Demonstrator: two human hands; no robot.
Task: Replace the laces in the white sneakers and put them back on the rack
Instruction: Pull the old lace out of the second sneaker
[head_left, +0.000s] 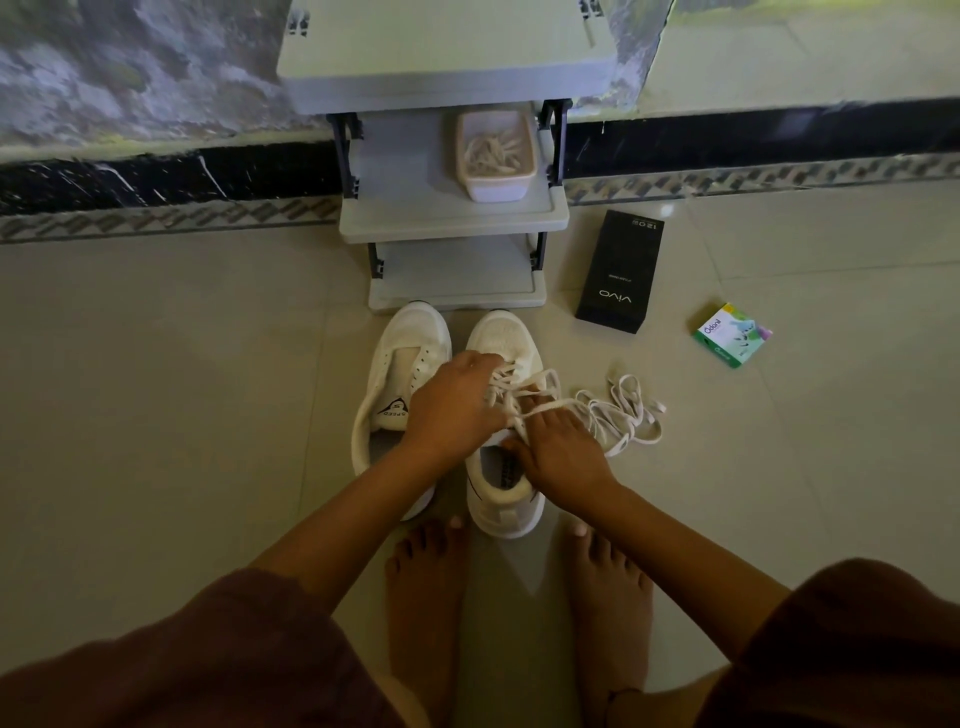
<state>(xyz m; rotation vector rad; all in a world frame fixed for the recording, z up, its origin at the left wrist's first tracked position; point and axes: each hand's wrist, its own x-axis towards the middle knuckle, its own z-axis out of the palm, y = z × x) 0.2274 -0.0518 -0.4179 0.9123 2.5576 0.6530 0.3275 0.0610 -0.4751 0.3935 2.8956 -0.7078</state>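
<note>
Working on the right-hand sneaker (503, 467), you have both hands over its eyelets, and what matters now is how the shoe lies under them. Its long axis runs straight away from you, heel near your bare feet and toe up against the foot of the rack (457, 218), so each eyelet row runs front to back and the lace (524, 387) has to cross from side to side between your hands.

Your left hand (454, 397) lies curled over the upper part of the lacing, fingers bent down onto the crossings; it looks to be pinning or pinching the lace, though the fingertips are hidden and you cannot tell exactly what they grip. Your right hand (561, 449) sits nearer the collar, closed around a strand by the look of it. That strand runs off to the right into a loose tangle (623, 410) on the floor, just beside the shoe.

I judge the right hand better placed to draw the slack through, since the spare length lies on its side. The left is nearer the toe-end crossings and better placed to hold them.

The other sneaker (400, 395) stands touching this one on its left, parallel, with bare eyelets and no lace visible, so by my reading it is not yet done. A tub (496, 156) holding more laces sits on the middle shelf of the rack.
</note>
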